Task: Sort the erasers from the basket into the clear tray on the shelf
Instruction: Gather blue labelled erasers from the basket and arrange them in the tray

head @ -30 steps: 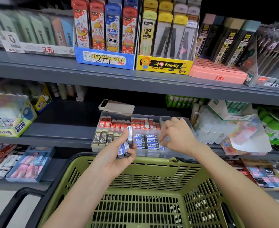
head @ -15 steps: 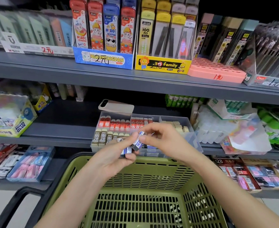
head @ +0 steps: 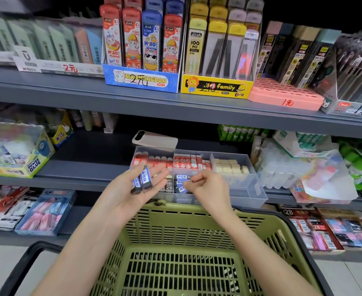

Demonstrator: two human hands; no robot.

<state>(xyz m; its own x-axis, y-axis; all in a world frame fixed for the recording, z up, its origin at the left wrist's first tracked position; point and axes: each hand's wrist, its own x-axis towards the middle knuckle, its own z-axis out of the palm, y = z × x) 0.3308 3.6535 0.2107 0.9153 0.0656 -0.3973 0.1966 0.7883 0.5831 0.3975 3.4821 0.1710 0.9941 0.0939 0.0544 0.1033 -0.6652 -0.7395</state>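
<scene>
Two blue-labelled erasers point(head: 142, 180) lie side by side across the left hand point(head: 136, 190). That hand is turned palm up with its fingers spread flat, carrying them rather than gripping, just in front of the left end of the clear tray point(head: 243, 192). The right hand point(head: 206, 188) hovers apart from the left over the tray's front middle compartment. Its fingers point(head: 194, 180) are curled in toward the thumb, and I cannot tell whether they pinch anything.

More blue-labelled erasers fill that compartment below the right hand, with black 2B erasers point(head: 169, 187) in the compartment to their left. The back row holds red ones at the left and middle and cream blocks point(head: 229, 166) at the right.

The tray sits at the front lip of the middle shelf point(head: 77, 180), and a phone point(head: 154, 138) rests on its back left corner. The green basket point(head: 182, 212) stands below both forearms, its far rim touching or just beneath the tray's front wall, with its black handle point(head: 15, 265) out to the left.

Left of the tray is a bare stretch of shelf up to the Power Glue box point(head: 26, 165). On the right, packs of clear bottles point(head: 282, 174) press just beside it. The upper shelf point(head: 175, 108) overhangs the tray well above the hands.
</scene>
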